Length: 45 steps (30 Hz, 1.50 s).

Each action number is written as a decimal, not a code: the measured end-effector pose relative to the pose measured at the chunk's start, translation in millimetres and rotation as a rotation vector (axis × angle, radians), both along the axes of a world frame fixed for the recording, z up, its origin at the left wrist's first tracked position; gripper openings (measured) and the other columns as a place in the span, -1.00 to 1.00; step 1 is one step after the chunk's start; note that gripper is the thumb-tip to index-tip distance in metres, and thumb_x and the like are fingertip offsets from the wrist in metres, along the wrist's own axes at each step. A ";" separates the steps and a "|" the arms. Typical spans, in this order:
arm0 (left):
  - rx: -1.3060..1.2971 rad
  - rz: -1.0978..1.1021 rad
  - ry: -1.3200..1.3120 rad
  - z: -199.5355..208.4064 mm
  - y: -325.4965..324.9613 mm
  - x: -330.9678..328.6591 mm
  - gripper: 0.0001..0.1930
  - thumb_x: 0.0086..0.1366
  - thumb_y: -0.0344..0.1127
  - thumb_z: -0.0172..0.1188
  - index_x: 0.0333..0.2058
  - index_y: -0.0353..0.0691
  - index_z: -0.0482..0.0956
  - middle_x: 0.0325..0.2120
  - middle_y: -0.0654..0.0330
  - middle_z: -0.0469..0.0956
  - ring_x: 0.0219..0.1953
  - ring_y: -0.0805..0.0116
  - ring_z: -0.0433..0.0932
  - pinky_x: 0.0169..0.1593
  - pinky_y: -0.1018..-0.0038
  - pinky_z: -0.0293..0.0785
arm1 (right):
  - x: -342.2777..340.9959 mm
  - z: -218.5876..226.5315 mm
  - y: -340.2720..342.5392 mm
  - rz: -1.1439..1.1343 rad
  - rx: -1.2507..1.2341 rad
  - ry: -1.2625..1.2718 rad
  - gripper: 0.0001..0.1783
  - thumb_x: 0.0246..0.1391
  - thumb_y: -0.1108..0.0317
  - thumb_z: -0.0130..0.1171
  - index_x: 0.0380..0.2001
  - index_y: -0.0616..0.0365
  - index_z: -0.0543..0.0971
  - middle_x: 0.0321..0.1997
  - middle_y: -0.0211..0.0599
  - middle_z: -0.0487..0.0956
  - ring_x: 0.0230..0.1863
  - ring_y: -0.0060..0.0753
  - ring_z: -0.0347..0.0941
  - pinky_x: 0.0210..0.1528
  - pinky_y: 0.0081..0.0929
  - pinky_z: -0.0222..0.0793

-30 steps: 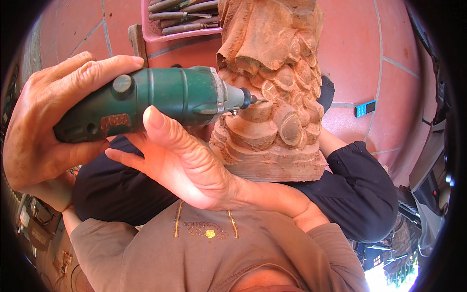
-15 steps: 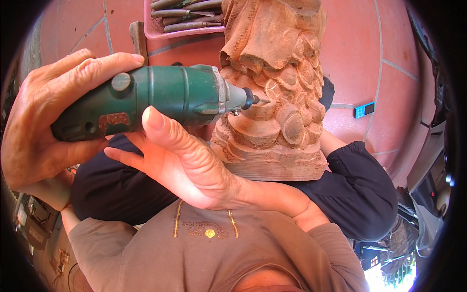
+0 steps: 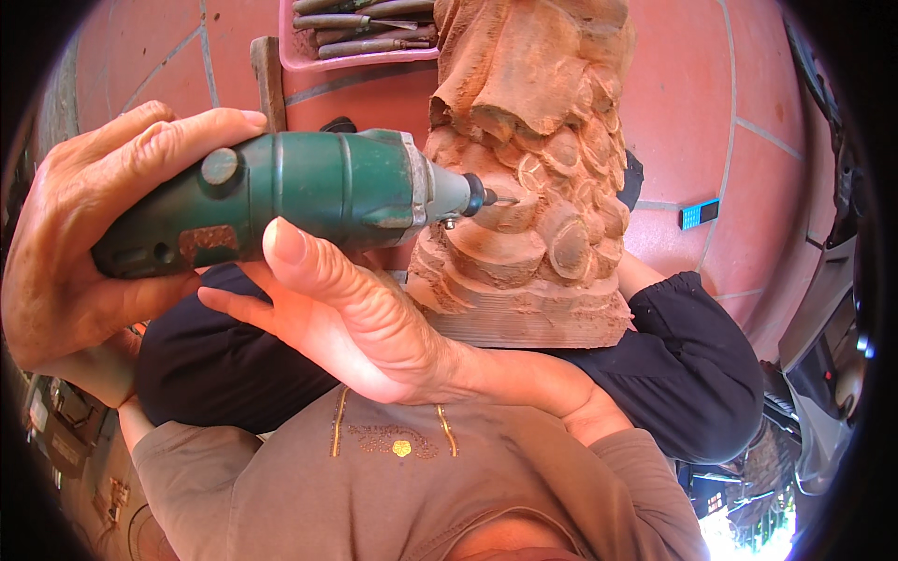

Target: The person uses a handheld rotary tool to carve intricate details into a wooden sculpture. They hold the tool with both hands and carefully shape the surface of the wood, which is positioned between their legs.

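A green rotary tool (image 3: 313, 182) with a grey nose lies crosswise at the left of the carving. My left hand (image 3: 70, 234) wraps round its rear end, fingers over the top. From the right, my right forearm crosses in front of my chest; my right hand (image 3: 360, 318) is under the tool, its thumb against the near side and most other fingers hidden behind the body. The thin metal bit (image 3: 505, 200) meets a rounded ledge low on a reddish-brown wood carving (image 3: 524, 252), or nearly so; contact is hard to judge. Round, coin-like shapes and draped folds cover the carving.
Beyond the tool is a pink tray (image 3: 365, 58) with several wooden-handled carving tools. A wooden bar (image 3: 269, 84) stands beside it. On the red tiled floor (image 3: 683, 75) lies a small blue keypad phone (image 3: 700, 214). My dark-trousered legs (image 3: 692, 365) flank the carving's base.
The rotary tool and both hands have shifted slightly left and down, and the bit sits a little lower. The carving and tray appear slightly farther right in view.
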<state>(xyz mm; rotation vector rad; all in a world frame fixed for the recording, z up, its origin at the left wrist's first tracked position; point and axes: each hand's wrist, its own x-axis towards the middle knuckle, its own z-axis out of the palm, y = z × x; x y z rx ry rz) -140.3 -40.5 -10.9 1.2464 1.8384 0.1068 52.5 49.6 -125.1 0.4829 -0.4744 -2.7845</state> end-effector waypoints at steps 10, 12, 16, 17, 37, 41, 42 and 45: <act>-0.007 0.013 -0.006 -2.1 -10.9 -1.5 -0.04 -0.23 -0.28 0.46 0.28 -0.28 0.37 -0.21 -0.07 0.50 -0.23 -0.10 0.53 -0.12 0.10 0.47 | 0.5 -1.7 -7.4 0.000 -0.017 -0.013 -0.39 0.23 0.06 0.37 0.25 -0.06 0.39 0.22 -0.52 0.47 0.31 -0.60 0.28 0.44 -0.19 0.12; -0.009 0.015 -0.003 -2.8 -13.1 -1.5 -0.04 -0.24 -0.28 0.46 0.28 -0.28 0.37 -0.21 -0.07 0.50 -0.22 -0.11 0.53 -0.12 0.10 0.47 | 0.6 -2.6 -8.7 0.013 -0.020 -0.017 -0.39 0.23 0.06 0.36 0.25 -0.06 0.39 0.22 -0.52 0.47 0.32 -0.59 0.28 0.45 -0.19 0.12; -0.019 0.017 0.006 -3.2 -16.0 -1.1 -0.04 -0.24 -0.29 0.46 0.27 -0.28 0.37 -0.20 -0.08 0.50 -0.22 -0.10 0.54 -0.12 0.11 0.47 | 0.4 -7.6 -14.3 0.019 -0.029 0.017 -0.39 0.23 0.06 0.36 0.26 -0.07 0.39 0.22 -0.52 0.47 0.33 -0.59 0.27 0.45 -0.18 0.11; -0.020 0.021 0.006 -3.6 -17.0 -1.1 -0.04 -0.24 -0.29 0.46 0.27 -0.28 0.38 -0.20 -0.08 0.50 -0.21 -0.10 0.54 -0.12 0.11 0.47 | 0.4 -8.3 -15.6 0.022 -0.027 0.018 -0.39 0.24 0.06 0.36 0.26 -0.07 0.39 0.22 -0.52 0.47 0.33 -0.58 0.27 0.45 -0.17 0.10; 0.046 0.127 -0.065 -23.6 -34.6 1.0 -0.05 -0.33 -0.43 0.43 0.23 -0.27 0.42 -0.14 -0.08 0.55 -0.17 -0.12 0.55 -0.08 0.12 0.50 | 0.4 -21.0 -30.6 0.044 0.056 0.067 -0.33 0.32 -0.07 0.21 0.36 -0.06 0.32 0.37 -0.44 0.37 0.46 -0.42 0.14 0.52 -0.03 -0.05; 0.058 0.137 -0.073 -29.1 -38.4 0.6 -0.06 -0.34 -0.45 0.43 0.22 -0.26 0.43 -0.06 -0.08 0.57 -0.13 -0.13 0.55 -0.06 0.12 0.51 | -0.9 -22.1 -31.4 0.049 0.040 0.036 -0.36 0.28 -0.03 0.26 0.32 -0.07 0.35 0.30 -0.45 0.41 0.39 -0.45 0.21 0.49 -0.08 0.02; 0.056 0.143 -0.077 -30.4 -39.1 0.2 -0.06 -0.33 -0.46 0.43 0.22 -0.26 0.43 -0.05 -0.07 0.57 -0.12 -0.13 0.55 -0.05 0.11 0.51 | -1.6 -21.9 -30.9 0.050 0.019 0.016 -0.37 0.25 0.00 0.31 0.28 -0.05 0.37 0.24 -0.46 0.44 0.34 -0.47 0.26 0.47 -0.11 0.06; 0.061 0.135 -0.064 -33.1 -43.1 -0.4 -0.06 -0.33 -0.46 0.44 0.22 -0.25 0.43 -0.05 -0.06 0.58 -0.10 -0.12 0.56 -0.04 0.11 0.51 | -4.8 -17.2 -27.9 0.061 0.006 -0.033 -0.36 0.22 0.01 0.36 0.25 -0.04 0.38 0.18 -0.46 0.48 0.28 -0.47 0.31 0.44 -0.16 0.10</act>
